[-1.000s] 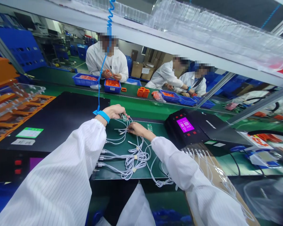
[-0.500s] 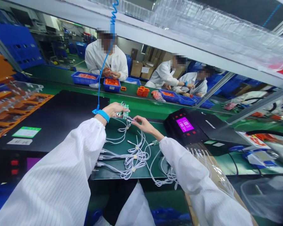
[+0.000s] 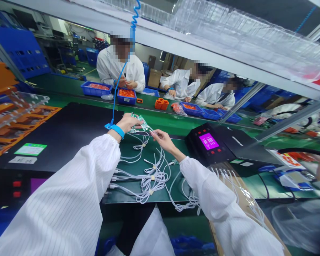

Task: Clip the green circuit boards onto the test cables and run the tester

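Observation:
My left hand [image 3: 128,122], with a blue wrist strap [image 3: 117,131] on its wrist, grips green circuit boards [image 3: 143,124] above the bench. My right hand [image 3: 163,139] pinches the end of a white cable [image 3: 150,130] at the boards' right edge; whether the plug is fully seated I cannot tell. Another white lead runs from the lower board down to a tied cable bundle [image 3: 142,145]. Below my hands, coiled white cables [image 3: 152,179] lie on the green mat [image 3: 128,193]. A small green board [image 3: 175,161] sits at a cable end beside my right sleeve.
A black unit with a lit purple screen [image 3: 209,141] stands at right, and a large black case [image 3: 56,138] at left. Orange fixtures [image 3: 29,124] line the far left. Across the belt, several people in white coats work by blue bins [image 3: 126,100]. A coiled blue cord [image 3: 114,103] hangs to my wrist.
The boards in my left hand have turned and tilted, and the lower one shows more. My right hand has brought the cable end up against the board edge. Co-workers' arms have shifted.

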Available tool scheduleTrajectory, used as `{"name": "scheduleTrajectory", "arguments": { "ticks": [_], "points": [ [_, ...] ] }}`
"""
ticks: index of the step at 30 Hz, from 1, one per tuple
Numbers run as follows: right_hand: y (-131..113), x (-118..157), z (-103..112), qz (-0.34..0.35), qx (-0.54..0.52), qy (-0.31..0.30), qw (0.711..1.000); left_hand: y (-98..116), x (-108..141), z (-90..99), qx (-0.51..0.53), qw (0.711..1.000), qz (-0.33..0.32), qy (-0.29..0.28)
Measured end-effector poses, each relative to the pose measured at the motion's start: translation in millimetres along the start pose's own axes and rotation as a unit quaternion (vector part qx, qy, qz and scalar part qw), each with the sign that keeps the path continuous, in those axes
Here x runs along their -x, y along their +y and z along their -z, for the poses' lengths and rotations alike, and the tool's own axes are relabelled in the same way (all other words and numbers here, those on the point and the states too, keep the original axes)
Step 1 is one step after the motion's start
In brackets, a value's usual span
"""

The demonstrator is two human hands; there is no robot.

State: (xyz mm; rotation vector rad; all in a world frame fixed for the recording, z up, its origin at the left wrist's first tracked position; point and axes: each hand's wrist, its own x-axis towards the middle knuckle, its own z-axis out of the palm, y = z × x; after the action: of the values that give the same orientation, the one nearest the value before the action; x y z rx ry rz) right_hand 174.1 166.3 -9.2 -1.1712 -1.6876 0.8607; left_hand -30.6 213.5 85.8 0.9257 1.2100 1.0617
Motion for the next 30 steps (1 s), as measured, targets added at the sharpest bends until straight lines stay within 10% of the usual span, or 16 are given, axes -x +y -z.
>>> {"name": "scheduleTrajectory", "arguments": {
  "ticks": [30],
  "points": [
    [-2.1, 1.4, -4.2, -0.017, -0.024, 0.017, 0.999, -9.1, -8.7, 1.5, 0.049, 0.992, -0.095, -0.063]
  ]
}}
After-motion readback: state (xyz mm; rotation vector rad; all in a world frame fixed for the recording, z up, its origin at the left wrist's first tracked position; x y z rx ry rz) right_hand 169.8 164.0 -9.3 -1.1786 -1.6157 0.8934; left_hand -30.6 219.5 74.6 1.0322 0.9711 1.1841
